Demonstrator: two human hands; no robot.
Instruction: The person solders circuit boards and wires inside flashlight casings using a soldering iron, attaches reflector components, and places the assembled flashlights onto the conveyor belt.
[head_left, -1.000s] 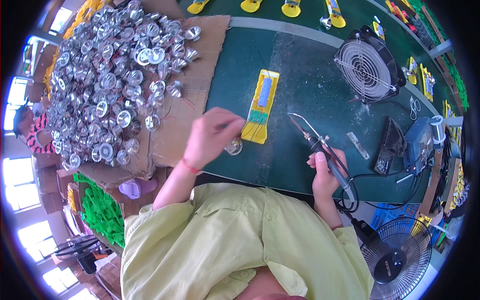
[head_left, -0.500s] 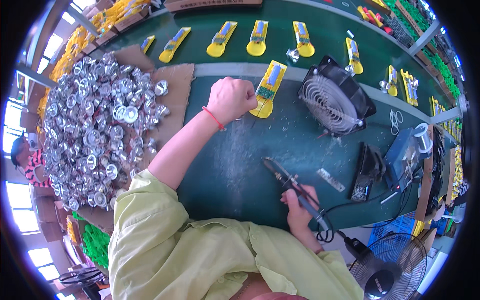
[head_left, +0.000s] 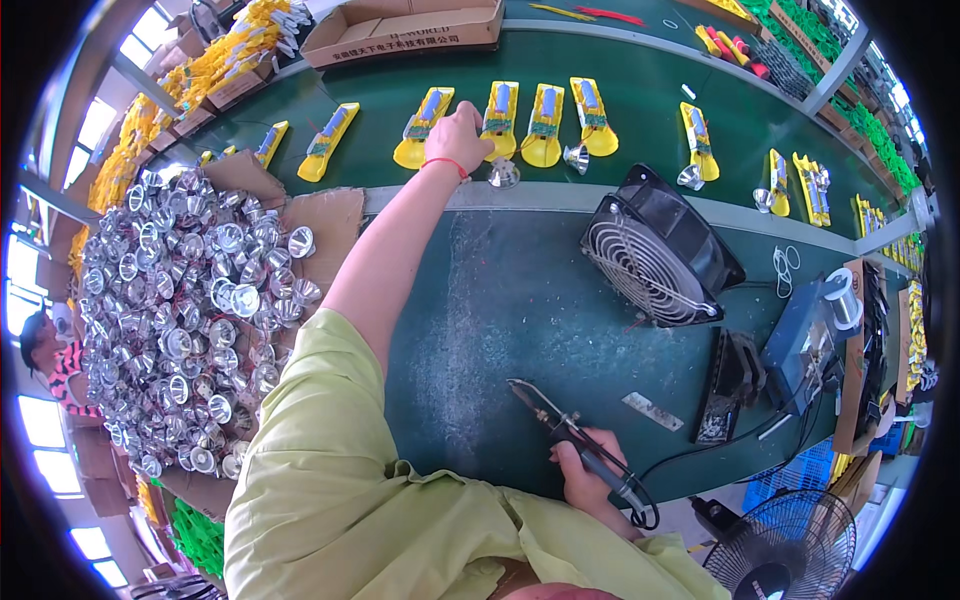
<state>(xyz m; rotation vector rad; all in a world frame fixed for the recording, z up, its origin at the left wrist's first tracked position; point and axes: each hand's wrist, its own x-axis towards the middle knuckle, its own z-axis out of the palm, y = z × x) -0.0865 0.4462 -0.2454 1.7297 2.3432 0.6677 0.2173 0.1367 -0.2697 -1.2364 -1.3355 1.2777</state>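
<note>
My left hand point(head_left: 457, 140) is stretched to the far side of the bench, its bent fingers at the left edge of a yellow flashlight housing point(head_left: 500, 119) with a blue cell and green board. The fingertips are partly hidden. A silver reflector cup point(head_left: 504, 173) sits just below this housing. To its right lie two similar yellow housings point(head_left: 543, 138), and another yellow housing point(head_left: 420, 131) is on the left of the hand. Low over the bench, my right hand point(head_left: 588, 470) is closed round a soldering iron point(head_left: 598, 462), its tip pointing up and left.
A large heap of silver reflectors point(head_left: 185, 310) covers the left side on cardboard. On the right are a square black fan point(head_left: 650, 255), a metal strip point(head_left: 652, 411), a blue soldering station point(head_left: 800, 345) and a solder spool point(head_left: 845, 300). A cardboard box point(head_left: 400, 40) stands at the back.
My left hand has moved away from me, and the housing beside it now lies in the far row with the others. My right hand keeps the soldering iron, slightly lower in view.
</note>
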